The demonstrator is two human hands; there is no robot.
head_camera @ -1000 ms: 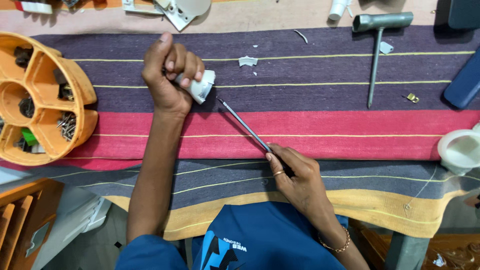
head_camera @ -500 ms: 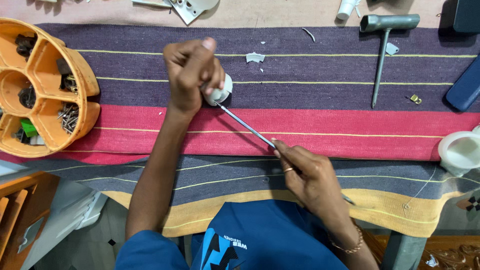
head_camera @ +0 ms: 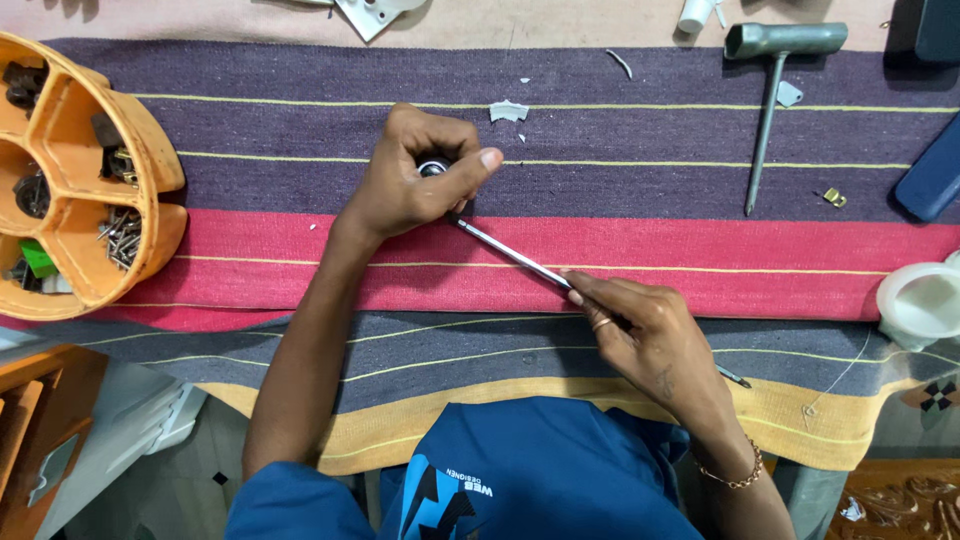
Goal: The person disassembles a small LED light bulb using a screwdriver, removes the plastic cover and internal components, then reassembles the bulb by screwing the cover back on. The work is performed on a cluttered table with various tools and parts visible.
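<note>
My left hand (head_camera: pixel 415 180) is closed around a small round part (head_camera: pixel 433 167), pressed down on the striped cloth (head_camera: pixel 300 130); only a dark metal rim shows between thumb and fingers. My right hand (head_camera: pixel 645 335) grips a long thin screwdriver (head_camera: pixel 510 255). Its metal shaft runs up and left, and the tip meets the part under my left hand. The tool's handle is hidden in my right palm, with a thin end poking out behind the hand.
An orange compartment tray (head_camera: pixel 150 150) with screws and small parts sits at the left. A T-shaped metal wrench (head_camera: pixel 765 110) lies at the upper right, a small brass clip (head_camera: pixel 833 197) beside it. A white round holder (head_camera: pixel 920 300) sits at the right edge. A white plastic chip (head_camera: pixel 508 110) lies above my left hand.
My left hand has turned and lowered onto the cloth, now covering the white part almost fully. The screwdriver stays engaged, with my right hand a little further right.
</note>
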